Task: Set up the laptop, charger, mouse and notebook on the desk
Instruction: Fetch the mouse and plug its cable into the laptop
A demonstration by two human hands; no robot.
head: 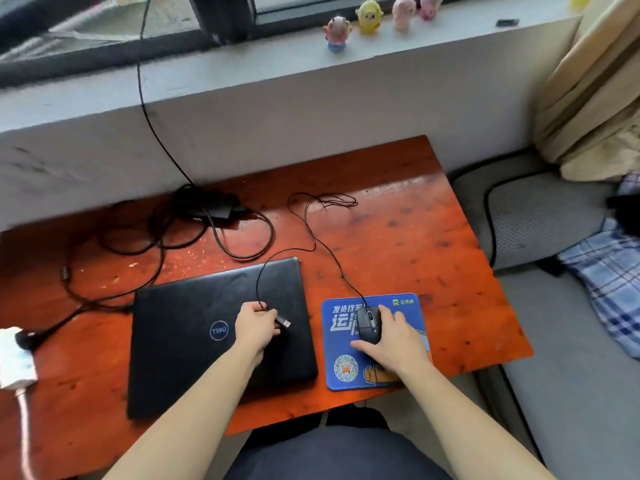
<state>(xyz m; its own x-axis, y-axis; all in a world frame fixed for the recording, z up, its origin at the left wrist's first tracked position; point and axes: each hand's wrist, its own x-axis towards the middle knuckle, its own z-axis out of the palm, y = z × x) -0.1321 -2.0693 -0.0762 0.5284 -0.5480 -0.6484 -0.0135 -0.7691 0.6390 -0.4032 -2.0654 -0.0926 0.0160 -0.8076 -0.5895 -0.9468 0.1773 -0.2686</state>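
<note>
The person's right hand (391, 336) is resting on the black mouse (369, 323), its grip curled loosely over the mouse body. The mouse is sitting on the blue mouse pad (408, 306), which is lying near the front right corner of the desk (415, 237). The left hand (254, 323) is hovering above the closed black laptop (194, 317), its grip pinched together on the USB plug (284, 322) of the mouse cable (311, 233). The laptop is lying flat at the front edge of the desk, just beside the mouse pad on its left. The mouse cable is looping from the mouse toward the rear edge and back across the laptop lid to the plug. Toward the rear left, the black charger (214, 206) is lying among its coiled cords. A white power strip (14, 358) is sitting at the left edge. Beyond the desk, small figurines (369, 17) are standing on the windowsill (242, 81).
</note>
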